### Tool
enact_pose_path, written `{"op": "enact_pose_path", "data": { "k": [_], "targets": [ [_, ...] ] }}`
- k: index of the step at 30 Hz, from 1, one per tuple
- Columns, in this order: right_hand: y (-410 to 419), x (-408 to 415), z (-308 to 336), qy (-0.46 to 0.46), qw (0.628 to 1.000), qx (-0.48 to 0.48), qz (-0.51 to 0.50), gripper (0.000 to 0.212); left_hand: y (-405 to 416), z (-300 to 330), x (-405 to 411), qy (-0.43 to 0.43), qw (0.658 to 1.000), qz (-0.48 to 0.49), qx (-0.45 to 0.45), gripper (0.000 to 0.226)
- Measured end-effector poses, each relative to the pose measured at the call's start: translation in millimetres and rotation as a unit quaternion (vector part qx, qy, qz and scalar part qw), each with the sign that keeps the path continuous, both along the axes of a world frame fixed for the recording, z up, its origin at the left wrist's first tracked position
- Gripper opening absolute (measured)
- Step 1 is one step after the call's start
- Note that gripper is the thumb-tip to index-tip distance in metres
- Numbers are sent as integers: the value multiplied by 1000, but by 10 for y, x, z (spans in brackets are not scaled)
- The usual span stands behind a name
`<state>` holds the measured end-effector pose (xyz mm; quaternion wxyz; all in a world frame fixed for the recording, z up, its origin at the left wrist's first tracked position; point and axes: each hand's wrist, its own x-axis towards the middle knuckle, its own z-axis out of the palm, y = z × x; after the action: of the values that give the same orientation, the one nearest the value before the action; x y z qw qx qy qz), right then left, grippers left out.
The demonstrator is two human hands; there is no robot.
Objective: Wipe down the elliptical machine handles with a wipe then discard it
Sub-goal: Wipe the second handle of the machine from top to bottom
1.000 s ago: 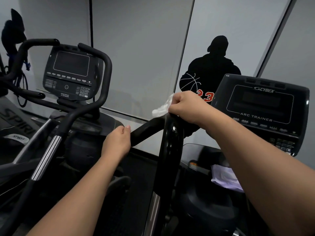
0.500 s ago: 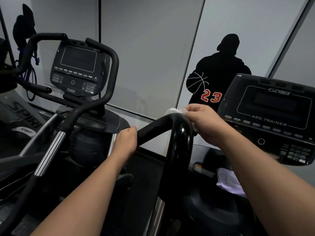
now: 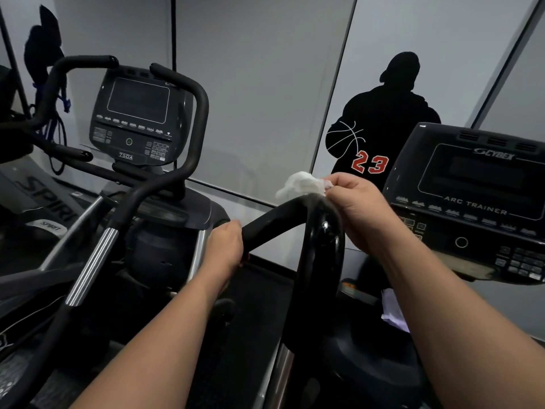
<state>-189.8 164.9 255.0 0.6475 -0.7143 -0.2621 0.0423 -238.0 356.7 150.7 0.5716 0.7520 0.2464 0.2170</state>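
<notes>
The fingertips of the right hand [image 3: 358, 208] pinch a crumpled white wipe [image 3: 302, 184], which bunches up on the crest of the black looped handle [image 3: 320, 231], right where the bar bends over; the wipe touches the bar and sticks out to the left of the knuckles. The rest of that hand curls over the right side of the bend, its bare forearm running down to the lower right corner. Lower on the same handle, on the branch that slopes down to the left, the left hand [image 3: 225, 246] is wrapped tight around the bar in a full fist, thumb side up. The glossy bar catches a small glint of light just below the wipe. To the right, behind the right wrist, sits the console [image 3: 477, 199] marked Cybex Arc Trainer, its screen dark. Below it a pale sheet [image 3: 393, 315] lies on the machine's body. Off to the left stands a second machine [image 3: 138, 116] with its own dark console and curved grips, and on the grey wall behind is a black silhouette decal [image 3: 386, 122] with a basketball and the number 23
</notes>
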Motion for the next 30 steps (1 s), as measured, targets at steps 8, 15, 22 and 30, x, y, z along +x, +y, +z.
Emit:
{"op": "enact_pose_path", "data": {
  "k": [8, 15, 22, 30],
  "targets": [
    [-19, -44, -38, 17, 1000, 11, 3, 19, -14, -62, 20, -7, 1000, 11, 13, 23],
    [-34, -48, 10, 58, 995, 76, 31, 23, 7, -97, 48, 10, 995, 15, 98, 26],
    [-15, -17, 67, 71, 995, 62, 41, 29, 8, -89, 22, -24, 992, 34, -120, 10],
    [142, 23, 360, -63, 974, -219, 20, 9, -24, -60, 57, -14, 985, 60, -160, 27]
  ]
}}
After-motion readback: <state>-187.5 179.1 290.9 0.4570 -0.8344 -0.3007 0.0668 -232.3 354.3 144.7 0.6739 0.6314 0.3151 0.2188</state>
